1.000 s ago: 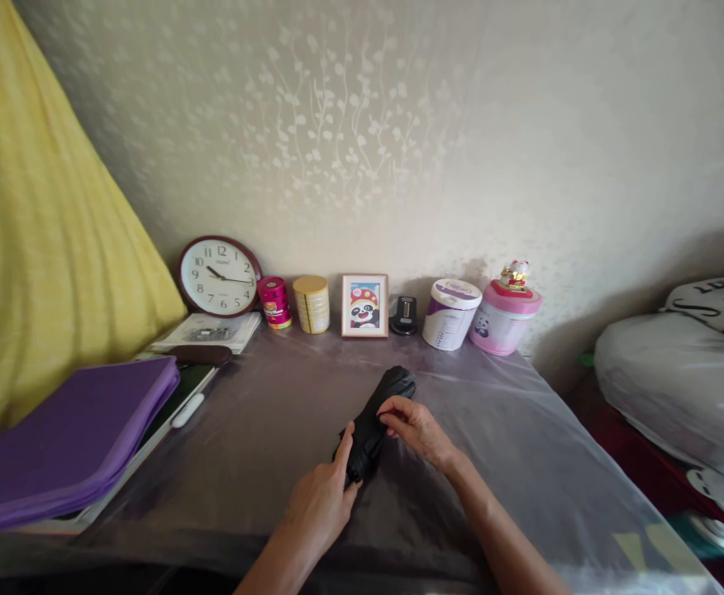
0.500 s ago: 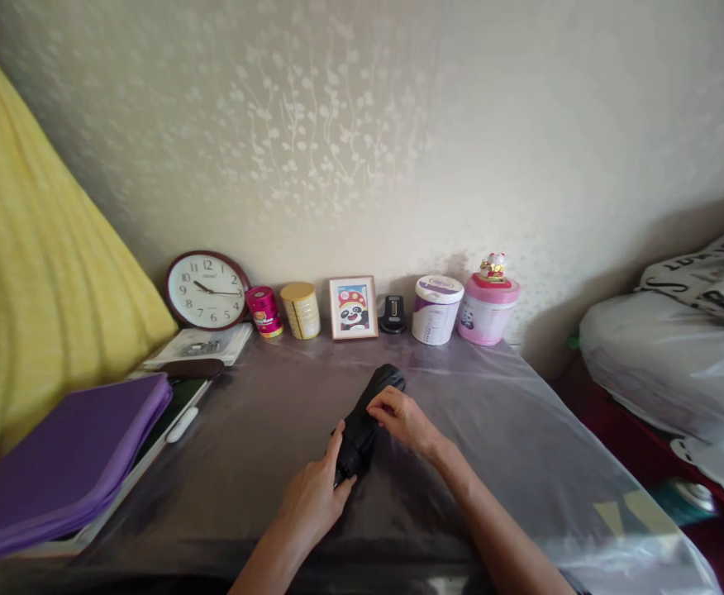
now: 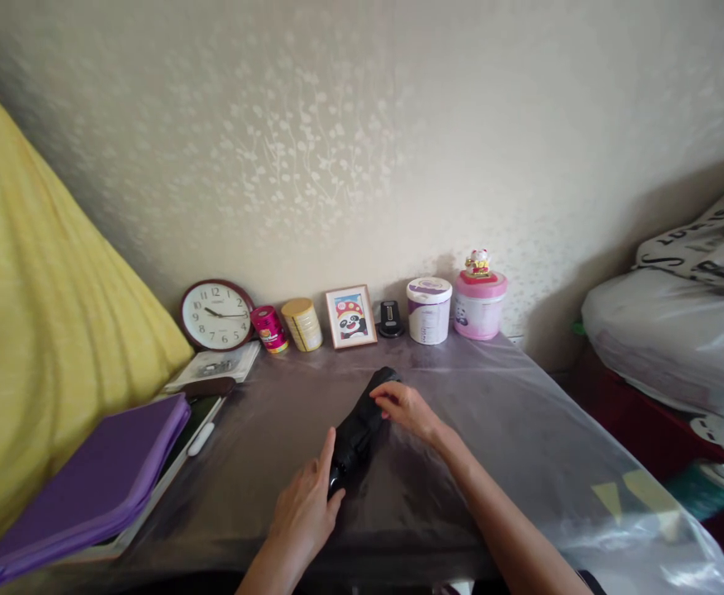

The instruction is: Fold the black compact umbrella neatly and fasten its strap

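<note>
A folded black umbrella (image 3: 359, 430) lies slantwise over the middle of the table, its handle end toward me and its other end pointing away to the right. My left hand (image 3: 305, 504) is wrapped around the handle end, thumb and fingers on either side. Near the far end, my right hand (image 3: 407, 408) is closed in a pinch at the umbrella's right side. Whatever small part of the fabric or strap sits between those fingertips is too small to make out.
Along the wall stand a clock (image 3: 216, 315), a pink can (image 3: 269, 329), a yellow can (image 3: 302, 324), a framed panda picture (image 3: 350, 317), a black device (image 3: 390, 319), a white tub (image 3: 429, 311) and a pink tub (image 3: 479, 307). A purple folder (image 3: 95, 479) lies at left.
My left hand has shifted slightly down and left toward the handle's end, showing more of the handle. My right hand stays pinched near the far end. The camera view has turned slightly.
</note>
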Demonstrator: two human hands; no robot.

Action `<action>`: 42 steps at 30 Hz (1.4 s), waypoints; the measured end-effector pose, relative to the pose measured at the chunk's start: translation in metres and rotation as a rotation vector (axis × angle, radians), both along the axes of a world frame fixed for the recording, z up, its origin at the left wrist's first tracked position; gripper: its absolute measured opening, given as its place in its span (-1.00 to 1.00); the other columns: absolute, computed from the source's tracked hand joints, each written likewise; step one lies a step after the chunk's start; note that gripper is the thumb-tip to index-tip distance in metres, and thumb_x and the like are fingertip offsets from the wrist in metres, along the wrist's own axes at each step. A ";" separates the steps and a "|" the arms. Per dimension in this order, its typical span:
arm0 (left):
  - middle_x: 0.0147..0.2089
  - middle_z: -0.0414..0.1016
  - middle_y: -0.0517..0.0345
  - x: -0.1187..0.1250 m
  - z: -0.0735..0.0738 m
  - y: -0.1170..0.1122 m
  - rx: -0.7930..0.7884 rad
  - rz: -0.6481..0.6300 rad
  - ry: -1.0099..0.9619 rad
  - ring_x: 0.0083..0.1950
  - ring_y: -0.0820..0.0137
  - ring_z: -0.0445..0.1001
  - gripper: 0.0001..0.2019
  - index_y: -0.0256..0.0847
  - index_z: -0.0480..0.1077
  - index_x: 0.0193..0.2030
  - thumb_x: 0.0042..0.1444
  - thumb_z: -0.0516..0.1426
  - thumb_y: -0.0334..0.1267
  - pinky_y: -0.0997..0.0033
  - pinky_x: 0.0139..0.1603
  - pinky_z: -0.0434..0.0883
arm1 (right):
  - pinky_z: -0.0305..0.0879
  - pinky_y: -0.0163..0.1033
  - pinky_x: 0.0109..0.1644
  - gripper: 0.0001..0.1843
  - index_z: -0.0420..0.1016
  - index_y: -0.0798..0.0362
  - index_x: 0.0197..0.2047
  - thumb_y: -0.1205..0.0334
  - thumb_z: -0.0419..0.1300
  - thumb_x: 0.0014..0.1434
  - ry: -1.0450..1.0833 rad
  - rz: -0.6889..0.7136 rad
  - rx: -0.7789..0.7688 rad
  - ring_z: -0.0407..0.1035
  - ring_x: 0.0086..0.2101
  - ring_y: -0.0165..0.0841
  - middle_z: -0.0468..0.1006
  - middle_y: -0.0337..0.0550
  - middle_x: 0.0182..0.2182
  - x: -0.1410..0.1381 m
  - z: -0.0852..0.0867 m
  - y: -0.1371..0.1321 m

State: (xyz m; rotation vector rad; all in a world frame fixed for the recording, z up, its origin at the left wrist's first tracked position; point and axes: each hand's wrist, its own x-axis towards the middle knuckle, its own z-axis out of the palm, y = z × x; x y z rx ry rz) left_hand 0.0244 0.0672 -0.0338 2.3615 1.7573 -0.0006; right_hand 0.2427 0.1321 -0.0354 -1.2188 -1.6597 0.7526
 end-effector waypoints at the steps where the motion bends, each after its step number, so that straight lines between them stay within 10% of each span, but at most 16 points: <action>1: -0.07 0.36 0.03 0.000 0.000 0.000 0.019 -0.005 0.006 -0.10 0.30 0.39 -0.27 -0.06 -0.50 0.29 0.12 -0.05 -0.22 0.42 -0.20 0.25 | 0.26 -0.38 -0.42 -0.76 0.47 0.02 -0.21 0.33 0.06 0.05 -0.053 0.033 0.039 0.34 -0.54 -0.49 0.46 -0.25 -0.42 -0.004 -0.002 -0.001; 10: -0.10 0.30 0.08 0.002 -0.011 0.004 0.088 -0.049 0.123 -0.16 0.38 0.38 -0.25 0.05 -0.52 0.27 0.11 -0.07 -0.40 0.48 -0.25 0.23 | 0.26 -0.30 -0.07 -0.55 0.18 -0.02 0.13 0.36 -0.03 0.15 -0.445 0.046 0.185 0.33 -0.19 -0.38 0.34 -0.09 -0.11 -0.022 -0.011 -0.009; 25: -0.07 0.29 0.05 0.005 -0.018 -0.001 0.160 -0.077 0.174 -0.10 0.36 0.34 -0.30 0.02 -0.41 0.29 0.08 -0.14 -0.49 0.43 -0.15 0.24 | 0.30 -0.34 -0.17 -0.58 0.08 -0.01 0.16 0.22 -0.08 0.23 -0.659 -0.070 0.110 0.36 -0.26 -0.40 0.29 -0.09 -0.09 -0.031 -0.011 -0.011; 36: -0.04 0.29 0.02 0.006 -0.015 -0.004 0.133 -0.071 0.134 -0.08 0.38 0.33 -0.33 0.00 -0.38 0.29 0.10 -0.14 -0.46 0.44 -0.12 0.22 | 0.20 -0.41 -0.28 -0.91 0.37 0.06 -0.33 0.39 0.10 0.04 -0.418 0.012 0.146 0.28 -0.39 -0.50 0.35 -0.23 -0.31 -0.018 -0.009 -0.003; 42: -0.13 0.32 0.06 0.005 -0.017 0.000 0.141 -0.063 0.111 -0.13 0.36 0.35 -0.33 0.00 -0.39 0.29 0.10 -0.14 -0.44 0.42 -0.17 0.23 | 0.14 -0.43 -0.36 -0.81 0.46 0.07 -0.36 0.46 0.12 -0.09 -0.527 0.113 -0.095 0.29 -0.43 -0.49 0.44 -0.26 -0.42 0.018 0.000 -0.003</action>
